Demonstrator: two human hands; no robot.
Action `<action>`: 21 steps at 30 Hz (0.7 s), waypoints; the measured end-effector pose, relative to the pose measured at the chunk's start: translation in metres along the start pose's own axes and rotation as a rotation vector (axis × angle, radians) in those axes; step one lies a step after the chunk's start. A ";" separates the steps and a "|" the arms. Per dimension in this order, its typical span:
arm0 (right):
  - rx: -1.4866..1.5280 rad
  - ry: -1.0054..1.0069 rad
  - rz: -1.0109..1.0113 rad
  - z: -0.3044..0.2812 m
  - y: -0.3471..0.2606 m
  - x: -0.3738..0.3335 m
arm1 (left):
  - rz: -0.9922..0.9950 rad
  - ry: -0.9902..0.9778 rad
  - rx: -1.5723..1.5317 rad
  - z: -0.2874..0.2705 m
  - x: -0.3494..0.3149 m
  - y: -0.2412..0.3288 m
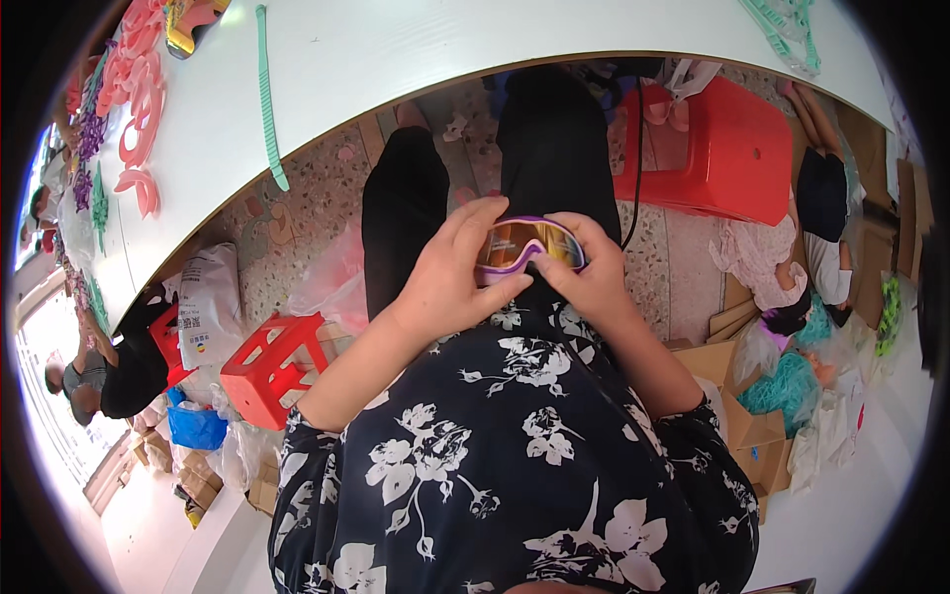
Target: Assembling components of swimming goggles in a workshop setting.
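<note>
Over my lap I hold a pair of goggles (517,238) with a purple frame and a shiny orange-gold lens. My left hand (457,259) grips the left end, fingers along the top and thumb near the nose notch. On the other end my right hand (594,265) is closed, its thumb pressed by the lower rim. No strap shows on the goggles. A mint-green ridged strap (265,99) lies on the white table ahead, its end hanging over the near edge.
On the white table (396,49) lie pink frames (146,109) at left and green straps (792,40) at right. Red stools (717,148) stand to the right and left. A cardboard box with teal straps (782,391) sits at lower right. Other people are at both sides.
</note>
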State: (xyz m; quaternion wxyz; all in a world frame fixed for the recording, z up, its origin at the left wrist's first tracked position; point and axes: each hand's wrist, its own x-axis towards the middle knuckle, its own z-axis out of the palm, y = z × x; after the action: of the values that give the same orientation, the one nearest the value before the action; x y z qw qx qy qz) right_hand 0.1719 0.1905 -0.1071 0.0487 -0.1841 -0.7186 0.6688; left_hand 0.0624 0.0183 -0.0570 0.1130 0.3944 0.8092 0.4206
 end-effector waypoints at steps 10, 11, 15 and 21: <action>-0.190 -0.045 -0.275 -0.021 -0.021 0.006 | -0.070 -0.127 -0.129 0.001 -0.019 -0.004; -0.249 -0.046 -0.320 -0.024 -0.019 0.003 | -0.072 -0.116 -0.128 0.002 -0.021 -0.006; -0.374 -0.018 -0.456 -0.031 -0.016 -0.005 | -0.129 -0.138 -0.133 0.001 -0.023 -0.007; -0.458 0.066 -0.646 -0.032 -0.003 -0.006 | -0.053 -0.125 -0.135 0.003 -0.019 -0.012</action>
State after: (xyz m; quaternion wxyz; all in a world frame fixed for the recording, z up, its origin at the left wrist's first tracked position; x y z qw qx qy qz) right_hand 0.1868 0.2190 -0.0995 0.2373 0.0239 -0.8680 0.4355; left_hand 0.0704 0.0024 -0.0708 0.2006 0.3899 0.7804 0.4458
